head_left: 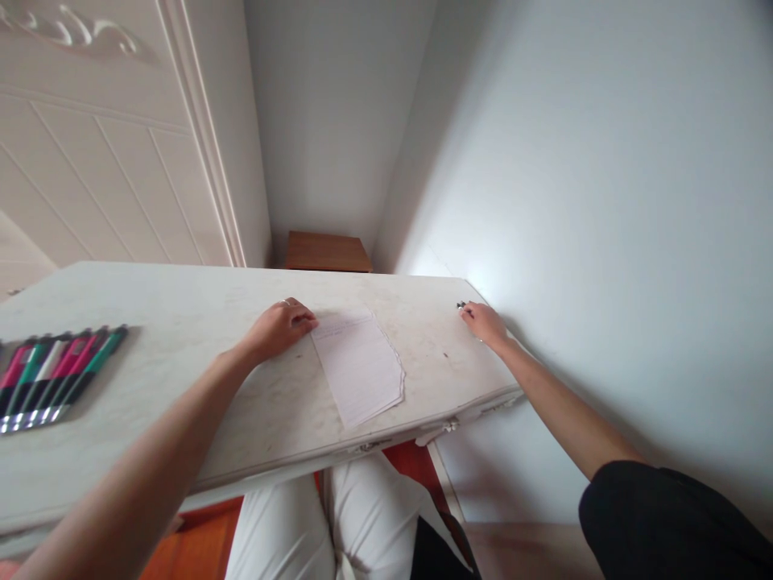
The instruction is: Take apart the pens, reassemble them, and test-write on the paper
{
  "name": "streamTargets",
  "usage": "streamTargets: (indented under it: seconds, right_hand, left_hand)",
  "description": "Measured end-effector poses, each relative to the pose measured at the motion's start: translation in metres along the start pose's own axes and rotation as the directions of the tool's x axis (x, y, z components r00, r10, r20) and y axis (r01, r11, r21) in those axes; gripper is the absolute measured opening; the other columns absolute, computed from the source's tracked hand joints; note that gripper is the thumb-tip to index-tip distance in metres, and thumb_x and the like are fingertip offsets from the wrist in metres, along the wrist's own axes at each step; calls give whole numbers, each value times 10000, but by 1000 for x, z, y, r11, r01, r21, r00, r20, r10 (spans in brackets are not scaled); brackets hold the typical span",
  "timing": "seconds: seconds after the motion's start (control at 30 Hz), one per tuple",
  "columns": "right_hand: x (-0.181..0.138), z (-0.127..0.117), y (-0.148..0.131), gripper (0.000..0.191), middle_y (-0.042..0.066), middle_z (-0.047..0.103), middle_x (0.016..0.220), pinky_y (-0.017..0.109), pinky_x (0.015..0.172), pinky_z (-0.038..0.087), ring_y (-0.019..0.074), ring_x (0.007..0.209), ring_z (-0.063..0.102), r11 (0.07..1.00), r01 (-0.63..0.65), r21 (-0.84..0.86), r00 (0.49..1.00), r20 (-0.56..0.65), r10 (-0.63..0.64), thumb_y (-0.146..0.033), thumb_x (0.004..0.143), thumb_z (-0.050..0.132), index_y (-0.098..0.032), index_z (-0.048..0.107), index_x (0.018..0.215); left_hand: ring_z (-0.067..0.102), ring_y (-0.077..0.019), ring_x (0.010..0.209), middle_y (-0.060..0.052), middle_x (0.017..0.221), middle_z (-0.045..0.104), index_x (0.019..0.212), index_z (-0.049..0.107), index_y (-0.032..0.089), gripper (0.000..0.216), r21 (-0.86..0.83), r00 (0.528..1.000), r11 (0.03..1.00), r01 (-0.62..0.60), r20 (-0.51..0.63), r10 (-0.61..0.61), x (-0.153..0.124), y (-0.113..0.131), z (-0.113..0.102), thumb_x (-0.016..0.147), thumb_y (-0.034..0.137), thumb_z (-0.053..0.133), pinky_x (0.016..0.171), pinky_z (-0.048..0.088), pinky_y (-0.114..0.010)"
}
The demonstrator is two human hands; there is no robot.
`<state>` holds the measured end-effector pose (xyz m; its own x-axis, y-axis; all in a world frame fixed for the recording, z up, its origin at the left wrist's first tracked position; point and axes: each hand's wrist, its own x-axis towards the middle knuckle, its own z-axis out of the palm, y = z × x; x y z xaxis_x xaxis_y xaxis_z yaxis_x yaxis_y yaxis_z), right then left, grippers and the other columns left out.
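A thin stack of white paper sheets (359, 370) with faint writing near the top lies on the white table; its right side is torn and uneven. My left hand (283, 329), with a ring on one finger, is closed at the upper left corner of the sheets, thumb and fingertips pinched on that edge. At the table's right end, my right hand (484, 324) has its fingers drawn together on some small black-and-silver pieces (462, 305). These look like metal clips, but the fingers partly cover them and their exact kind does not show.
On the left of the table (181, 306) lies a row of several pens (60, 374) with pink, green and white barrels. A wall (604, 201) borders the right end. Behind the table stand a brown wooden cabinet (329, 251) and a white panelled piece of furniture (121, 177).
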<state>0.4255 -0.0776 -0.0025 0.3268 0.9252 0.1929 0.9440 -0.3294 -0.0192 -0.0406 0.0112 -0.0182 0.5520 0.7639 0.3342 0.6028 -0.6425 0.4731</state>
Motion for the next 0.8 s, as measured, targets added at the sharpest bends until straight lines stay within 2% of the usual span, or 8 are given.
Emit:
streamTargets:
  seconds: [0.3, 0.37, 0.47, 0.6, 0.7, 0.8]
  right_hand:
    - [-6, -3, -1, 311, 143, 675, 1065, 307, 685, 374, 232, 893, 620, 995, -31, -92, 997, -68, 25, -318, 971, 418, -185, 681, 1070]
    - [-6, -3, -5, 332, 139, 676, 1070, 307, 696, 386, 230, 898, 622, 997, -13, -72, 995, -99, 6, -312, 973, 393, -188, 681, 1081]
    - [-5, -1, -16, 313, 113, 704, 970, 304, 701, 410, 225, 850, 633, 997, 77, 31, 984, -161, -71, -278, 927, 420, -198, 708, 1017]
    - [-1, 9, -47, 279, 81, 733, 840, 311, 697, 451, 228, 763, 654, 920, 293, 260, 954, -146, -263, -316, 866, 469, -206, 721, 914]
    - [1, 18, -87, 287, 74, 740, 810, 318, 696, 468, 228, 733, 667, 828, 386, 407, 922, -142, -360, -349, 844, 475, -206, 723, 869]
    - [2, 24, -134, 298, 68, 751, 838, 317, 695, 482, 228, 742, 677, 719, 485, 498, 861, -127, -493, -371, 845, 474, -211, 726, 861]
  left_hand:
    - [646, -222, 851, -74, 907, 697, 855, 731, 203, 327, -17, 1000, 1000, 1, -1, -1, 0, -3, 1, 845, 432, 498, 802, 499, -316]
    - [645, -219, 847, -69, 896, 696, 847, 730, 203, 318, -25, 1000, 1000, 9, -4, -9, 0, -3, 1, 841, 424, 502, 796, 502, -315]
    - [640, -210, 833, -62, 869, 691, 831, 732, 203, 276, -45, 1000, 999, 24, -6, -24, -1, -1, 2, 835, 375, 516, 791, 504, -312]
    - [633, -218, 837, -89, 872, 696, 832, 740, 179, 214, -103, 999, 995, 17, -47, -22, -2, 0, 5, 821, 276, 549, 794, 498, -327]
    - [638, -186, 795, -72, 859, 707, 833, 741, 180, 182, -76, 997, 996, 46, -63, -50, -5, -1, 3, 826, 221, 564, 761, 494, -285]
    - [634, -170, 755, -61, 831, 710, 808, 733, 176, 177, -45, 989, 995, 94, -111, -99, -9, 0, -5, 832, 183, 558, 742, 486, -277]
